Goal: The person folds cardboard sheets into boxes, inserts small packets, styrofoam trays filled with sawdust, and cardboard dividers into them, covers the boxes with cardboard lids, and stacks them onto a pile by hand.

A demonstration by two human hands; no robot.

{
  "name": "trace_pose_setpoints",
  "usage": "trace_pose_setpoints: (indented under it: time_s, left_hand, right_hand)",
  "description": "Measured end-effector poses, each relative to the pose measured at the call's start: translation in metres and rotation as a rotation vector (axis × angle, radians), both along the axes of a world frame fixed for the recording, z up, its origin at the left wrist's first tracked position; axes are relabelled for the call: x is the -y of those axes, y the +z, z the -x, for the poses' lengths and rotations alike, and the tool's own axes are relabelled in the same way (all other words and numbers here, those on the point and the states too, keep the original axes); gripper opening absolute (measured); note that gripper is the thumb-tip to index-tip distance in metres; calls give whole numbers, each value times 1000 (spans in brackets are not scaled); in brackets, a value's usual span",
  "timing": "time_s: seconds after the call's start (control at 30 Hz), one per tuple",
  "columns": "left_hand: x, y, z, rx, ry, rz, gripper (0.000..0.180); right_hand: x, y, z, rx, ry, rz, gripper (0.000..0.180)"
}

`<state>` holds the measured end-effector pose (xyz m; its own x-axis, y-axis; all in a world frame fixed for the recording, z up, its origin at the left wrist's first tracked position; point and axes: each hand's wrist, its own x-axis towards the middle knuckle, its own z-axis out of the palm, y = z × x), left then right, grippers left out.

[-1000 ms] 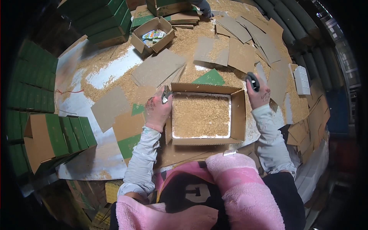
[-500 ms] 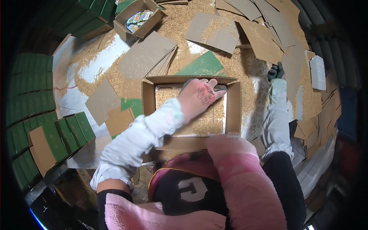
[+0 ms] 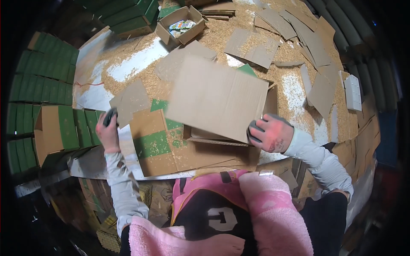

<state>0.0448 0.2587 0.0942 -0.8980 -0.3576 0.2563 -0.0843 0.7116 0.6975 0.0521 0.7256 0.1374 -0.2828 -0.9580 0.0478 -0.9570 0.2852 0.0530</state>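
Observation:
A flat brown cardboard sheet (image 3: 218, 96) lies tilted over an open cardboard box (image 3: 270, 100), hiding most of the inside. My right hand (image 3: 272, 133), in a glove with dark fingertips, is closed on the sheet's near right corner. Off to the left, my left hand (image 3: 108, 130) hovers beside a small loose cardboard piece (image 3: 130, 100). Its dark-tipped fingers are loosely bent, and nothing shows in them. Under the box's near side lies a brown and green flattened carton (image 3: 154, 146).
Wood shavings (image 3: 141, 73) cover much of the white table. A small carton (image 3: 181, 30) with colourful packets stands at the back. Green boxes (image 3: 42, 89) are stacked at the left. Loose cardboard sheets (image 3: 324, 87) and a white tray (image 3: 353, 92) lie at the right.
My right hand has brought a cardboard sheet from the right to over the box. My left hand has come out of the box and moved left. The view has shifted.

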Motion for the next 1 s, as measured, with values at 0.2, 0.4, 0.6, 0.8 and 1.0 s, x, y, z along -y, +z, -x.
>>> trace_pose_setpoints:
  time_s: [0.2, 0.4, 0.6, 0.8, 1.0]
  left_hand:
    - [62, -73, -122, 913, 92, 693, 75]
    - [-116, -28, -5, 281, -417, -1629, 45]
    - [-218, -102, 18, 585, -424, -306, 105]
    - [-155, -99, -5, 215, -367, -571, 96]
    - [36, 48, -61, -796, -49, -248, 82]
  right_hand:
    - [-20, -26, 11, 223, -243, -455, 13]
    - [-121, -40, 16, 1160, -1167, 1296, 37]
    - [-81, -239, -14, 729, -1302, 401, 86]
    - [19, -102, -10, 1253, -1073, 1228, 75]
    - [129, -29, 39, 1625, -377, 1371, 47]
